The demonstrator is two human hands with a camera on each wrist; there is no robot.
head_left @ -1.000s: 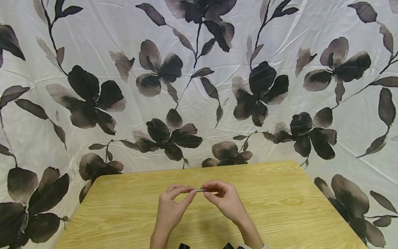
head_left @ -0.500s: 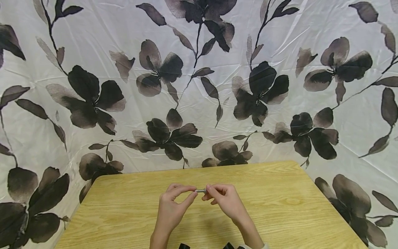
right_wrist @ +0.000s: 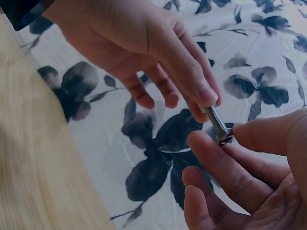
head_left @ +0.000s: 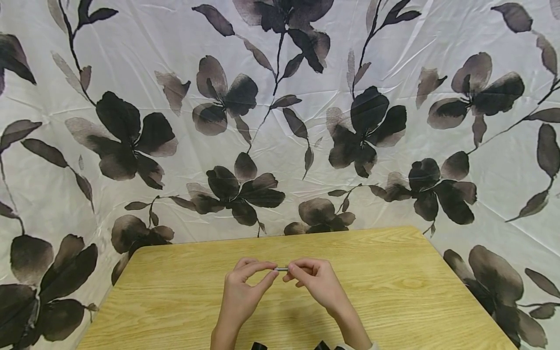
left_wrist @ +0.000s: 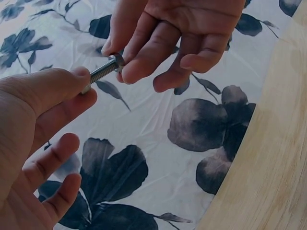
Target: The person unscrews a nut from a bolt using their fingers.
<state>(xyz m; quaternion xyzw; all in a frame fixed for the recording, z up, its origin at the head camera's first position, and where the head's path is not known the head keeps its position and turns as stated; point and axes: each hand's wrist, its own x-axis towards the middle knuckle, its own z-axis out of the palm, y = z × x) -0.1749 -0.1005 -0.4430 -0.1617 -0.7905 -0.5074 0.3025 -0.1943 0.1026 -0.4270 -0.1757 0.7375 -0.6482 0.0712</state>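
Observation:
Between both hands, a small silver bolt (head_left: pixel 282 269) is held level above the table. Its threaded shaft (left_wrist: pixel 102 72) shows in the left wrist view, with a wider, flanged end (right_wrist: pixel 224 137) that looks ring-like in the right wrist view. My left hand (head_left: pixel 242 291) pinches the plain end of the shaft between thumb and index finger, hiding its tip. At the flanged end, the thumb and index finger of my right hand (head_left: pixel 318 284) pinch the bolt from either side. The other fingers of both hands are loosely bent and hold nothing.
A light wood-grain table (head_left: pixel 175 291) lies beneath the hands. Behind it hangs a white cloth (head_left: pixel 302 146) printed with dark flowers. Small black objects (head_left: pixel 259 346) poke in at the bottom edge of the head view.
The right hand's thumb and fingers have shifted around the flanged end, with the thumb now higher on it. The left hand stays nearly still with its pinch on the shaft.

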